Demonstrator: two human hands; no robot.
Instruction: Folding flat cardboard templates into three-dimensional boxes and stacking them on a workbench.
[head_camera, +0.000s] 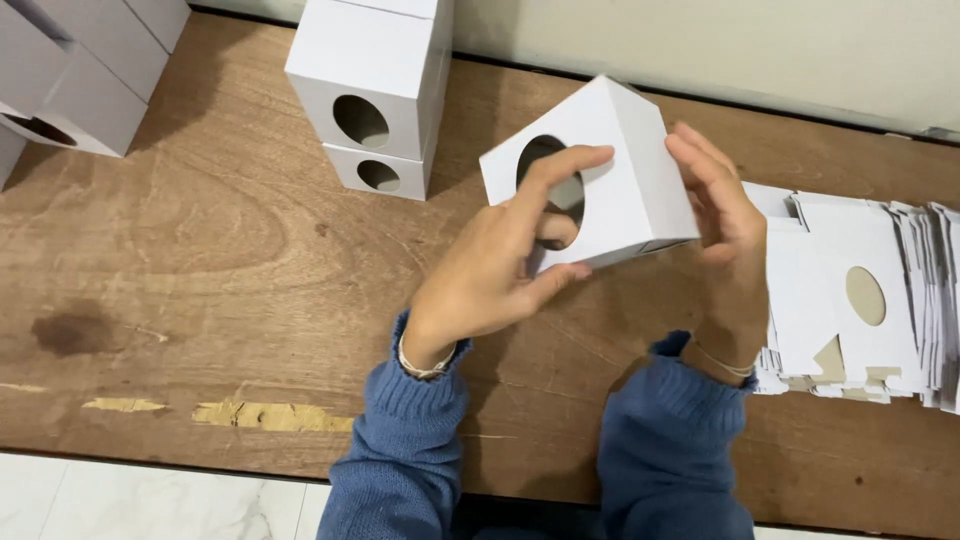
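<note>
1. A white cardboard box with an oval cut-out in its front face is held tilted above the wooden table, near its middle.
2. The left hand grips the box's front: index finger laid across the top of the oval hole, a fingertip inside it, thumb under the lower edge.
3. The right hand presses flat against the box's right side, fingers closed on it.
4. Both wrists carry thin bracelets and blue knitted sleeves.
5. A spread pile of flat white box blanks lies just right of the right hand.
6. 2 stacked assembled boxes stand behind the left hand; more boxes sit at the far left corner.
</note>
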